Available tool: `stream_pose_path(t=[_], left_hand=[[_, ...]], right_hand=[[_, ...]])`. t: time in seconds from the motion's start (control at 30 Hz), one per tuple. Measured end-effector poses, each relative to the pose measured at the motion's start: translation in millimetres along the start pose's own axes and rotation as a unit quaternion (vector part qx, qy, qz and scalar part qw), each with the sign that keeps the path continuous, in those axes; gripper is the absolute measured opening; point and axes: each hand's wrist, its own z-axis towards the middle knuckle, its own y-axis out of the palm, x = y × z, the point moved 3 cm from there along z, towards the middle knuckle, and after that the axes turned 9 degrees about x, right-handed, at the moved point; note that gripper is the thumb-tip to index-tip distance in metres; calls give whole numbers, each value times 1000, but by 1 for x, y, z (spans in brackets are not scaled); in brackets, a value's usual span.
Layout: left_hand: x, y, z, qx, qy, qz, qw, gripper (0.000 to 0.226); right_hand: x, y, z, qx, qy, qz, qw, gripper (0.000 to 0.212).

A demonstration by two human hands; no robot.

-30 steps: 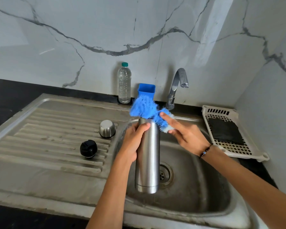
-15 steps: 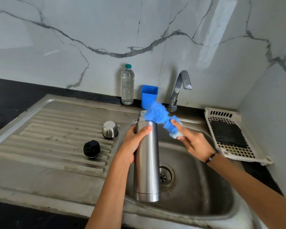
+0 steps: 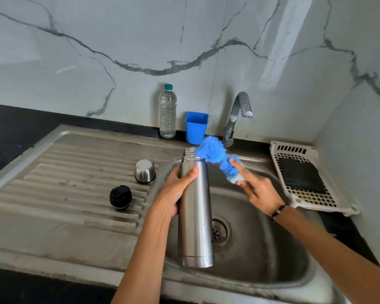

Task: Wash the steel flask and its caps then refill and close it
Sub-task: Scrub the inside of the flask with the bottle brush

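- Your left hand (image 3: 176,191) wraps around the upper part of the steel flask (image 3: 195,213), holding it upright over the sink basin (image 3: 272,249); your right hand (image 3: 256,189) pinches the handle end of a blue bottle brush (image 3: 213,151), whose bristle head sits at the flask's open mouth.
- On the far left, the ribbed draining surface (image 3: 53,183) carries both caps: the black inner cap (image 3: 120,197) nearer you, and the steel outer cap (image 3: 145,171) just beyond it, rim down.
- Behind the flask, against the marble wall, stand a clear water bottle (image 3: 167,111) and a blue cup (image 3: 196,127), with the tap (image 3: 237,117) to their right. No water appears to be running.
- To the right of the basin lies a white perforated tray (image 3: 305,194) holding a dark cloth (image 3: 299,175).
- Likely risks: your one-handed grip is high on a smooth, possibly wet flask, so it could slip into the basin. The brush looks bent sideways at the rim; forcing it could flick water or fail to enter the neck.
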Motion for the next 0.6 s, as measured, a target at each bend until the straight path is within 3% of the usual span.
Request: stream_pose_path(t=[0.07, 0.13, 0.27, 0.43, 0.6], left_hand=[[-3, -1, 2, 10, -14, -7, 1000, 29], [-2, 2, 3, 16, -10, -15, 1000, 39], [6, 7, 1, 33, 22, -21, 999, 64], [7, -7, 5, 46, -5, -49, 998, 78], [1, 6, 6, 16, 5, 5, 1000, 36]], right_hand=[[0, -6, 0, 31, 19, 6, 999, 58], [-11, -10, 11, 49, -5, 10, 999, 55], [-26, 1, 27, -2, -62, -2, 998, 55], [6, -1, -5, -9, 2, 11, 1000, 52], [-18, -11, 21, 22, -22, 25, 999, 51]])
